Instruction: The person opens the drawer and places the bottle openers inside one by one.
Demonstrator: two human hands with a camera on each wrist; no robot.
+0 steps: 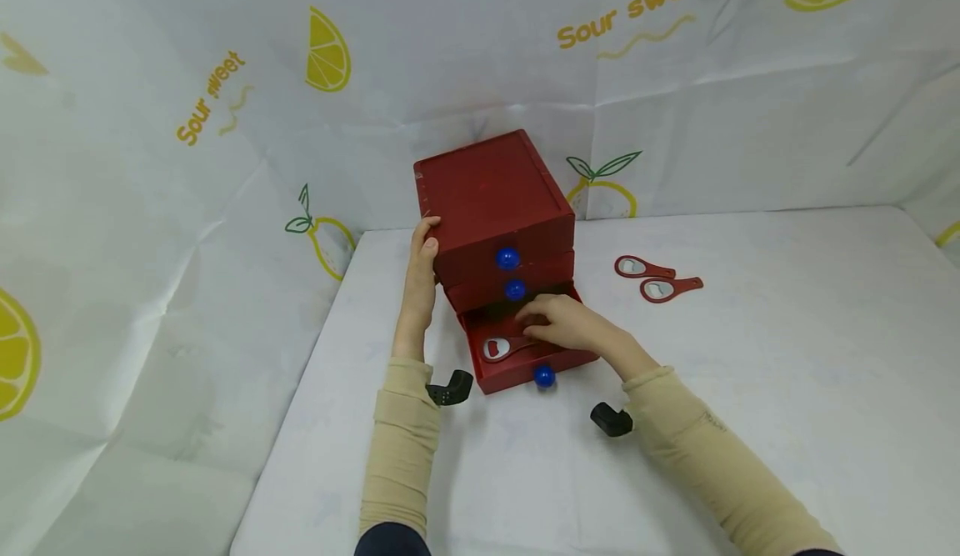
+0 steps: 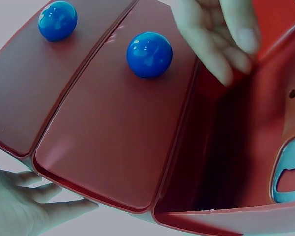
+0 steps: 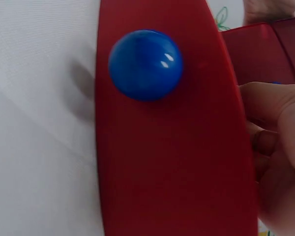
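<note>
A red cabinet of three drawers (image 1: 483, 185) stands at the back of the table, its bottom drawer (image 1: 513, 376) pulled out. My left hand (image 1: 420, 285) rests along the cabinet's left side, fingers extended against it. Over the open drawer reaches my right hand (image 1: 566, 323), its fingers loosely bent down inside; nothing shows between them in the left wrist view. A red bottle opener (image 2: 294, 118) with a metal insert lies on the drawer floor, left of the right hand. From the right wrist, the drawer front with its blue knob (image 3: 145, 65) hides part of that hand.
Two more red bottle openers, one behind (image 1: 663, 271) and one in front (image 1: 686, 285), lie side by side on the white table (image 1: 787, 373) right of the cabinet. Blue knobs mark the two upper drawers, both closed. A lemon-printed cloth (image 1: 465, 39) hangs behind.
</note>
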